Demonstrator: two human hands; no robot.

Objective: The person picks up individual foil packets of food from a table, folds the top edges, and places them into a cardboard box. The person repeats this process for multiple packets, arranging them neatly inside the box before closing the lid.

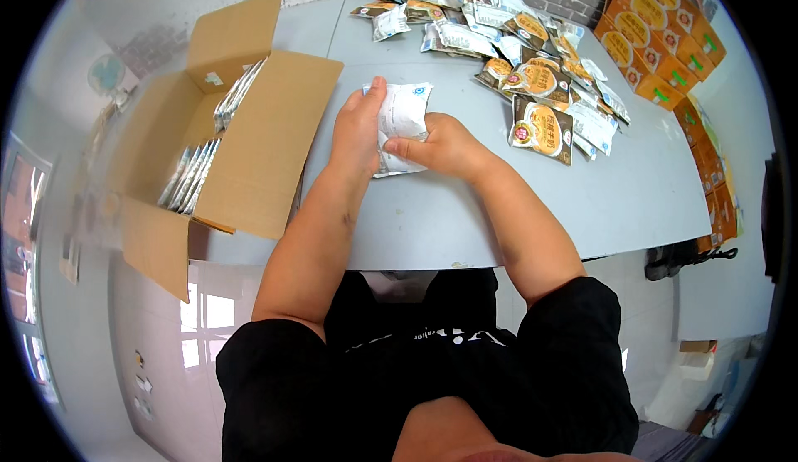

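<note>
A sealed pouch [402, 113], its white printed side up, lies between my two hands above the grey table [430, 219]. My left hand [360, 124] grips its left edge, thumb pointing away from me. My right hand [439, 144] holds the right edge with the thumb across the face. To the left stands an open cardboard carton [268, 144] with rows of similar pouches [190, 176] standing on edge inside. At the right back a loose pile of pouches [539, 82] shows some brown-and-orange faces and some white ones.
Orange printed boxes [664, 32] are stacked at the table's far right, and more orange boxes [711, 175] stand beyond its right edge. The carton's flaps spread outward, one hanging past the table's near edge. A wall runs behind the table.
</note>
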